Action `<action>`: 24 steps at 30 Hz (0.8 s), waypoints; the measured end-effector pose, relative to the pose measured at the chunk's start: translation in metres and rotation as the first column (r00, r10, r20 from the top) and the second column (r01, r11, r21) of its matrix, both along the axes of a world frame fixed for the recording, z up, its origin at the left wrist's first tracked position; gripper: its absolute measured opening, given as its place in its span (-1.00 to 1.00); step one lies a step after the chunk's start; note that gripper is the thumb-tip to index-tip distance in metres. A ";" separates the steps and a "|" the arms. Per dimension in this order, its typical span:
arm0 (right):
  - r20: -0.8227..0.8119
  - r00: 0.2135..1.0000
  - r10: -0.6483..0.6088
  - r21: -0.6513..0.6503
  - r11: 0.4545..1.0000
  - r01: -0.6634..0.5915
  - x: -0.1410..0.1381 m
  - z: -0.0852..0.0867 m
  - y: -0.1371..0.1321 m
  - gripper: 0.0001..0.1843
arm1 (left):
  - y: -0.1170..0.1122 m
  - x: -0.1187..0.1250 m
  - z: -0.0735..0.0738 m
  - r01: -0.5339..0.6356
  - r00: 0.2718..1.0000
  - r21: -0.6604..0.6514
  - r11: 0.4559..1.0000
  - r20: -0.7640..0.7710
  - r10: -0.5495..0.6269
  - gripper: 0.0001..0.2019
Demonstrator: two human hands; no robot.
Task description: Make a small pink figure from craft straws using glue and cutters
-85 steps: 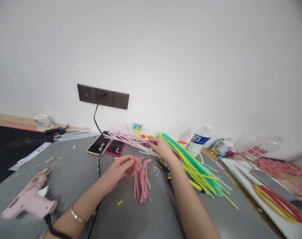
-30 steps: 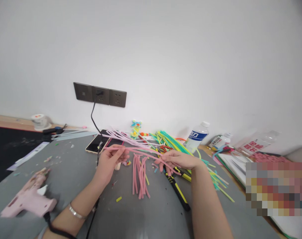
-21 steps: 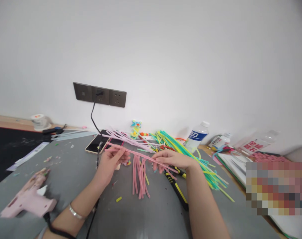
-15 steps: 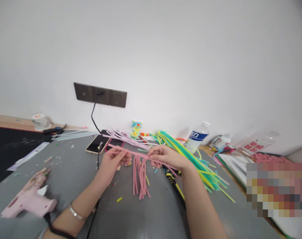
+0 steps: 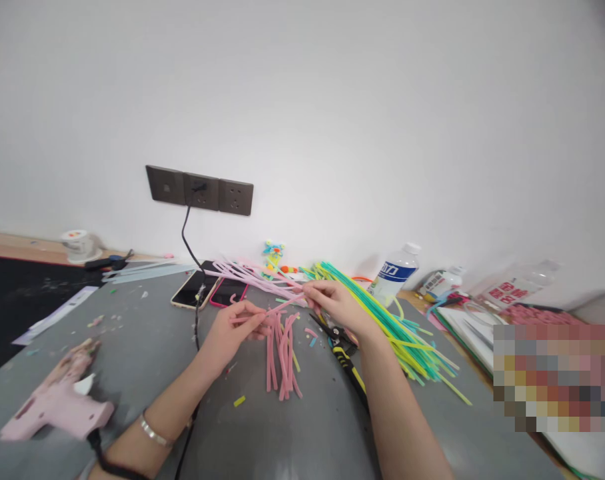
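My left hand [image 5: 238, 330] is closed on a pink pipe cleaner [image 5: 284, 307]. Its other end runs up to my right hand [image 5: 335, 305], whose thumb and fingers pinch it. Under this stretch lies a bunch of cut pink pipe cleaners [image 5: 284, 363] on the grey table [image 5: 262, 440]. Black-and-yellow pliers [image 5: 346, 357] rest beside my right wrist, partly hidden by the forearm. Behind the hands are long pale pink pipe cleaners [image 5: 250, 279]. A pile of green and yellow pipe cleaners [image 5: 377, 310] spreads out right of my right hand.
A pink glue gun [image 5: 65, 403] lies at the left, its black cord passing near my left forearm. Two phones [image 5: 190, 291] sit under a cable from the wall socket [image 5: 201, 191]. Bottles [image 5: 396, 272] stand along the wall at the right. Small scraps [image 5: 239, 401] dot the table.
My right hand has moved up and back, uncovering the pliers' head. My left hand has shifted slightly right and down. The pink length that crossed under my right wrist no longer shows there.
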State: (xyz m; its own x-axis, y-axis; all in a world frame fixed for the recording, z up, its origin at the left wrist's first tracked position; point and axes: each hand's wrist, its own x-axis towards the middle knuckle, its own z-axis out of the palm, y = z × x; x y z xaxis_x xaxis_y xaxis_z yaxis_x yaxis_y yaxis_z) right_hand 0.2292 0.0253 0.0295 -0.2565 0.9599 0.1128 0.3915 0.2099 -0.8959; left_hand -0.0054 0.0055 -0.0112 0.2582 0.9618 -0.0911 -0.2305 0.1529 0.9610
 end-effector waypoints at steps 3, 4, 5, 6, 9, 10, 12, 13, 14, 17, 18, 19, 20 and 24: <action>-0.139 0.971 -0.194 0.079 0.975 0.206 0.002 -0.009 0.010 -0.59 | 0.000 0.000 -0.002 0.009 0.999 0.030 1.000 -0.032 -0.008 -0.67; -0.199 0.941 -0.274 0.100 0.950 0.297 0.002 -0.012 0.013 -0.59 | 0.000 0.000 -0.002 0.016 0.999 0.044 0.999 -0.044 -0.014 -0.70; -0.269 0.902 -0.337 0.110 0.920 0.377 0.004 -0.014 0.016 -0.59 | 0.000 0.000 -0.003 0.028 0.998 0.066 0.997 -0.058 -0.025 -0.72; -0.350 0.858 -0.376 0.109 0.894 0.436 0.005 -0.016 0.018 -0.58 | 0.000 0.000 -0.004 0.046 0.996 0.094 0.994 -0.077 -0.039 -0.73; -0.561 0.744 -0.363 0.053 0.881 0.471 0.007 -0.017 0.022 -0.56 | -0.002 0.002 -0.007 0.089 0.988 0.175 0.981 -0.140 -0.064 -0.69; -0.598 0.722 -0.349 0.034 0.888 0.458 0.007 -0.017 0.022 -0.56 | -0.002 0.002 -0.008 0.092 0.986 0.191 0.977 -0.154 -0.063 -0.66; -0.646 0.684 -0.338 0.003 0.895 0.445 0.005 -0.014 0.021 -0.58 | -0.002 0.002 -0.010 0.071 0.986 0.219 0.973 -0.166 -0.035 -0.61; -0.673 0.660 -0.334 -0.005 0.894 0.448 0.004 -0.012 0.020 -0.60 | -0.002 0.002 -0.011 0.055 0.985 0.238 0.970 -0.171 -0.014 -0.59; -0.702 0.633 -0.325 -0.003 0.891 0.454 0.002 -0.009 0.019 -0.61 | -0.002 0.002 -0.011 0.036 0.984 0.262 0.964 -0.178 0.012 -0.58; -0.730 0.628 -0.270 0.030 0.905 0.424 -0.004 -0.005 0.012 -0.67 | 0.000 0.001 -0.010 -0.032 0.978 0.319 0.947 -0.187 0.096 -0.59; -0.701 0.670 -0.244 0.025 0.931 0.365 -0.006 -0.004 0.008 -0.68 | 0.000 0.001 -0.009 -0.055 0.978 0.323 0.945 -0.172 0.115 -0.60; -0.651 0.731 -0.205 -0.001 0.963 0.269 -0.008 -0.004 0.004 -0.69 | 0.000 0.001 -0.007 -0.079 0.981 0.318 0.945 -0.141 0.129 -0.60; -0.585 0.798 -0.142 -0.049 0.989 0.139 -0.011 -0.005 -0.001 -0.68 | 0.000 0.001 -0.005 -0.105 0.986 0.306 0.946 -0.094 0.139 -0.60; -0.292 0.896 0.336 -0.316 0.850 -0.421 -0.018 -0.013 -0.015 -0.62 | -0.001 0.000 0.005 -0.102 0.974 0.132 0.986 0.212 0.073 -0.58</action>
State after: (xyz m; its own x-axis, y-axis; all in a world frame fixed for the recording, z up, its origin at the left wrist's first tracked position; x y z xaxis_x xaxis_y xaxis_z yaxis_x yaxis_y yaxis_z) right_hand 0.2111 0.0108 0.0164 -0.6182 0.7758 -0.1261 0.1345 -0.0536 -0.9895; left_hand -0.0052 0.0041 -0.0059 0.1715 0.9807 0.0936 -0.4323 -0.0104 0.9017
